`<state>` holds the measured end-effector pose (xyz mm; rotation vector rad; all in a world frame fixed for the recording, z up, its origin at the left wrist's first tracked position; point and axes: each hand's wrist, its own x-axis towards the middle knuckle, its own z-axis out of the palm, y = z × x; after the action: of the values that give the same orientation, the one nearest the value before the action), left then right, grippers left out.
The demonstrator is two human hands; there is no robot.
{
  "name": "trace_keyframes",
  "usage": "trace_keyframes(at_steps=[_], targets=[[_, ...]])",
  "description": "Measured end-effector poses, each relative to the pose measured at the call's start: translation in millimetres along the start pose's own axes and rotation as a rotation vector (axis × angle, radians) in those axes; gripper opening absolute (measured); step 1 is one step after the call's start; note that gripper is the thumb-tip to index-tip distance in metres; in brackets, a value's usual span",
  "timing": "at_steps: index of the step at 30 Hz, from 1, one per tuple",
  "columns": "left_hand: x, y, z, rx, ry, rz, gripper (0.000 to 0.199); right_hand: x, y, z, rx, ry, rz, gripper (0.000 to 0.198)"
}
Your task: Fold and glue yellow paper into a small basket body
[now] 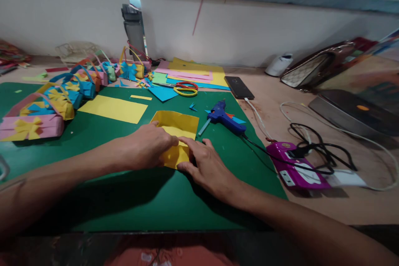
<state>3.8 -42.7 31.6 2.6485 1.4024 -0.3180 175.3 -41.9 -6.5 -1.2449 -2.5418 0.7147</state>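
Observation:
Between my hands is a folded yellow paper box point(176, 119), its far wall standing up and its near part bent. My left hand point(149, 145) grips its left side, with the fingertips partly hidden behind the paper. At the near right corner, my right hand point(202, 158) pinches the paper between thumb and fingers. Just right of the box lies a blue glue gun point(222, 117) with a glue stick in its back end. A flat yellow paper sheet point(114, 109) rests to the left.
Several finished paper baskets point(33, 126) line the left side. Scissors point(185, 88) lie by coloured paper sheets point(196, 70) at the back. Rightward are a phone point(239, 87), a purple power strip point(293, 162) with tangled cables and a dark case point(352, 116). A bottle point(134, 31) stands against the wall.

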Motion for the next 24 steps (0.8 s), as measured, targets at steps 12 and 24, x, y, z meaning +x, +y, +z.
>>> trace_keyframes(at_steps=[12, 24], targets=[[1, -5, 6, 0.006, 0.05, 0.034, 0.032, -1, -1, 0, 0.001, -0.017, -0.025, 0.049], [4, -9, 11, 0.033, 0.082, 0.078, 0.04, 0, -2, 0, -0.012, -0.032, -0.018, 0.05]])
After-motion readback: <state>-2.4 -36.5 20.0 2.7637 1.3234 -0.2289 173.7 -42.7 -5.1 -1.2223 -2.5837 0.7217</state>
